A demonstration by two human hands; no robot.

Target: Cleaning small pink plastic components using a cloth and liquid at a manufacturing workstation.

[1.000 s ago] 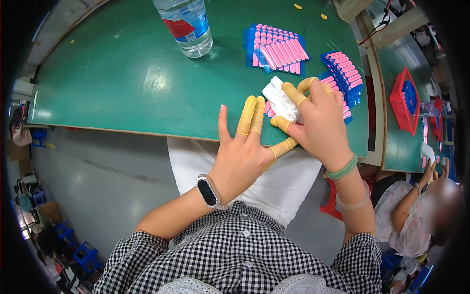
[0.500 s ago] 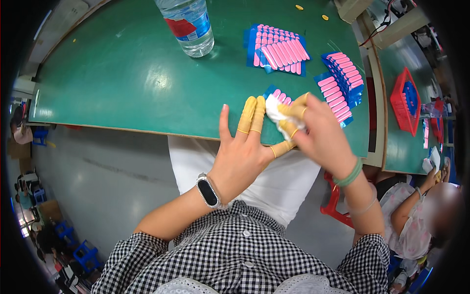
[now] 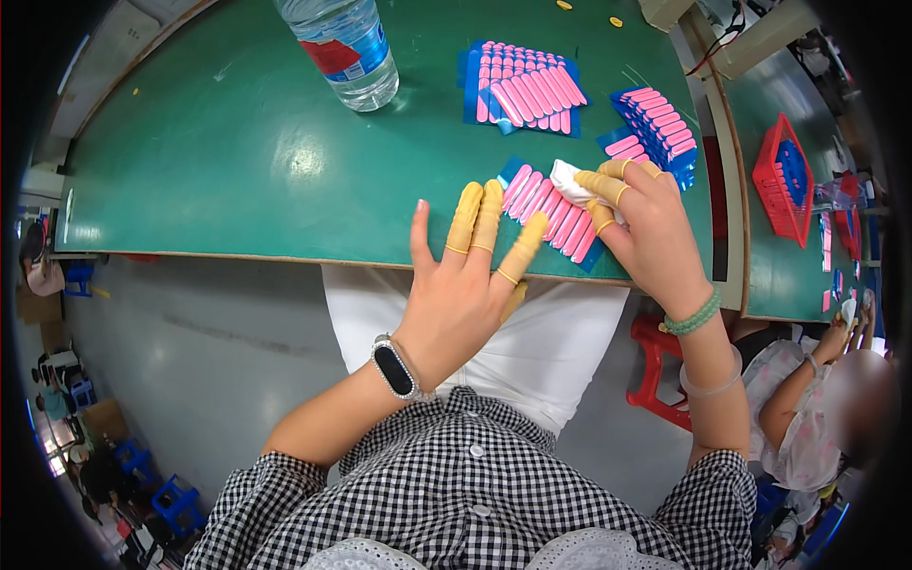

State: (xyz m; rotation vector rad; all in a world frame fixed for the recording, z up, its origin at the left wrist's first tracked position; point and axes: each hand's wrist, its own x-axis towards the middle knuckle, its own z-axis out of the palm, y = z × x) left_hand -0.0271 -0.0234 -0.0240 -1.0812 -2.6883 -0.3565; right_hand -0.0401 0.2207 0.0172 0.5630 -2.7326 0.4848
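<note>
In front of me a blue sheet with a row of pink rounded strips [image 3: 554, 217] lies near the table's front edge. My right hand [image 3: 651, 223], with yellow finger cots on its fingers, pinches a folded white cloth [image 3: 572, 182] over the sheet's far right part. My left hand [image 3: 475, 261] has its fingers spread, several in yellow cots. Its fingertips rest at the sheet's left end, and the index finger reaches over the near side. Part of the sheet is hidden under the cloth and right hand.
Beyond lies a pile of pink-stripped sheets [image 3: 527, 85]; another stack [image 3: 660, 128] is at the right. A large water bottle [image 3: 347, 57] stands on the green table [image 3: 237, 171]. A red basket [image 3: 784, 180] and another person [image 3: 798, 408] are at the far right, near a red stool [image 3: 655, 370].
My right hand has moved right with the white cloth, uncovering more of the pink strips. The left index finger has lifted from beneath it. The whole view has shifted slightly.
</note>
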